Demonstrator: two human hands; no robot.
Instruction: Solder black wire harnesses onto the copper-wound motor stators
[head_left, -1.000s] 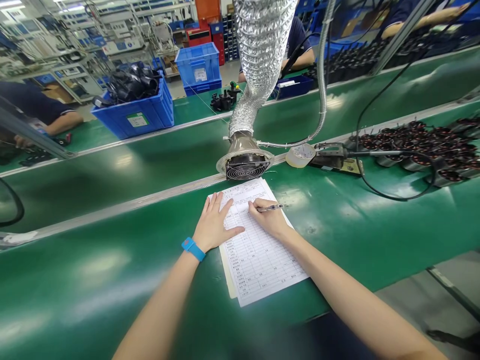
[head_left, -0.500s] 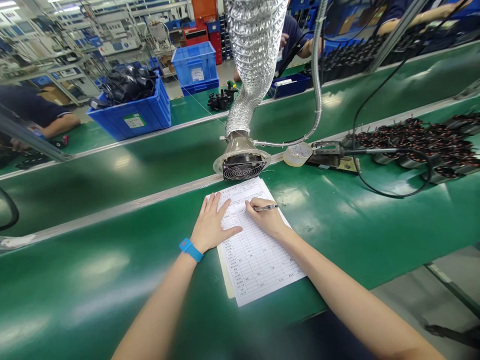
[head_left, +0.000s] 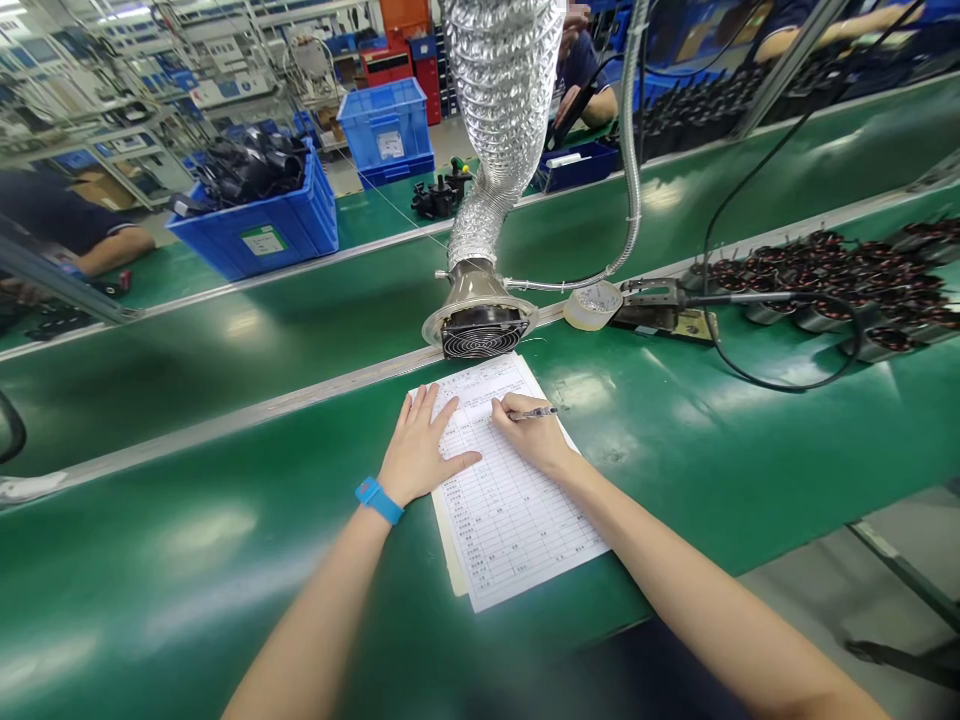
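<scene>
A printed form [head_left: 517, 535] with ruled rows lies on the green workbench, over another sheet whose pale edge shows at the left. My left hand [head_left: 420, 450] rests flat on the form's upper left, fingers spread. A blue band [head_left: 379, 500] circles that wrist. Gripped in my right hand [head_left: 529, 432] is a pen [head_left: 534, 412], its grip end hidden by my fingers. That hand leans on the upper middle of the form, near the table's printed columns.
Just beyond the form hangs a fan [head_left: 485, 335] under a silver duct [head_left: 502, 90]. A tape roll [head_left: 592, 306] and a soldering iron holder [head_left: 660, 305] stand to its right, before many wound motor parts [head_left: 832, 280]. Blue crates [head_left: 262, 225] and co-workers [head_left: 112, 240] are across the bench.
Both hands hold nearly the same place on the form; the pen stays in my right hand. The view has shifted slightly. Across the bench, a co-worker's hands behind the duct have moved.
</scene>
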